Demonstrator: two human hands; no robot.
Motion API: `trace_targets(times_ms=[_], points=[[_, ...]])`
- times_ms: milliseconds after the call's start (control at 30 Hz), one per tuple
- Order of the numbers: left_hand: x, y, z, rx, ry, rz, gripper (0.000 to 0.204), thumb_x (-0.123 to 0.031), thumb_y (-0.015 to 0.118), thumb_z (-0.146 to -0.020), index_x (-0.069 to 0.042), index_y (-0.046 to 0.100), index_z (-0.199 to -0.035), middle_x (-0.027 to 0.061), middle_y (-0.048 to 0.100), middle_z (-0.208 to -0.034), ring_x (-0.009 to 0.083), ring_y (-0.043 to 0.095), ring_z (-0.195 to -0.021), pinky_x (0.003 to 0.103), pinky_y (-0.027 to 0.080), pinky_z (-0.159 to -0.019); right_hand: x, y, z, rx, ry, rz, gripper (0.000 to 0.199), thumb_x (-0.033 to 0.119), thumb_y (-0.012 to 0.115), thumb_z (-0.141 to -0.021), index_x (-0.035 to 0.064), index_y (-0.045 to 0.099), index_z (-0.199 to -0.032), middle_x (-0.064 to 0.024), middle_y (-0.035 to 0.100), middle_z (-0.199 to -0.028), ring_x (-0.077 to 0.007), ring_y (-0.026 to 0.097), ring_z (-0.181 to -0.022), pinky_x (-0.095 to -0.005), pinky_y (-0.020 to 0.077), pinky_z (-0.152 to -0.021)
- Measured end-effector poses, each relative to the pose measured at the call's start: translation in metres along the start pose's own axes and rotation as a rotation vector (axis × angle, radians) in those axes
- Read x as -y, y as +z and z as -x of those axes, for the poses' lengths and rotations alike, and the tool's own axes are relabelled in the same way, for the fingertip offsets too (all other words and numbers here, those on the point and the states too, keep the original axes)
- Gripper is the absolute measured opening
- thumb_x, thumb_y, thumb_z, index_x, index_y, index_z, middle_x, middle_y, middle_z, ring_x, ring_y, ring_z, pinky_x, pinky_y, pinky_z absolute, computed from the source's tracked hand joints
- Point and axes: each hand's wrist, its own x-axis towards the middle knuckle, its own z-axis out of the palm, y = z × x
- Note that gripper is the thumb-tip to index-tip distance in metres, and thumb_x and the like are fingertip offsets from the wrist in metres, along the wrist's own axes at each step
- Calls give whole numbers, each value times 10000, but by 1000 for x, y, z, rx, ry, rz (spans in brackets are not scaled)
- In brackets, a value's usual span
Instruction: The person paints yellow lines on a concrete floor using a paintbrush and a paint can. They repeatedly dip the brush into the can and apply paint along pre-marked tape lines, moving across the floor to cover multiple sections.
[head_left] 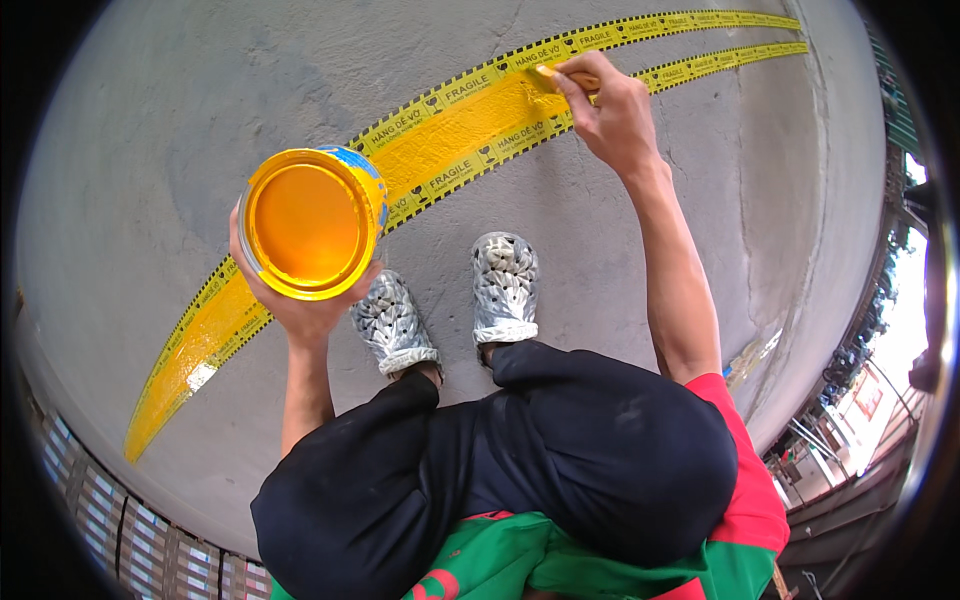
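Note:
My left hand (310,312) is wrapped round a round tub of yellow-orange paint (310,225), held up off the floor with its open top facing me. Paint is smeared along the tub's rim, and blue shows on its far side. Between the fingers of my right hand (615,110) is a paintbrush (560,78), its bristles against the wet yellow stripe (465,128) on the concrete. Two lengths of yellow printed tape with black dashed edges, the far tape (485,78) and the near tape (470,170), border the stripe. The tub hides part of the stripe and tape.
Bare grey concrete (240,100) lies beyond the stripe; at the right, the tapes run past the paint with concrete between them. My patterned clogs (505,285) stand just on the near side. Slatted pallets (140,530) line the lower left edge. A yellowish patch (750,355) marks the floor at right.

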Motion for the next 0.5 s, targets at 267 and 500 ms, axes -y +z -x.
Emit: trace_targets(times_ms=[267,500], points=[[1,0,1,-19,-32,76,1241,-398,977,-592,-54,241,-1531,138,501,-1422,279,533,-1319,461,410,-1150,-2,-5,-7,172,-18,84,126,101,693,-935,-1,652,-997,-176,757,-916,-293,755,-822,-359,593,-731],[0,1,1,-8,-18,53,1255,-393,988,-573,-57,249,-1530,138,495,-1425,282,529,-1320,462,409,-1150,0,-8,-6,148,54,84,116,103,687,-944,2,657,-994,-190,753,-914,-301,752,-815,-367,588,-707]])
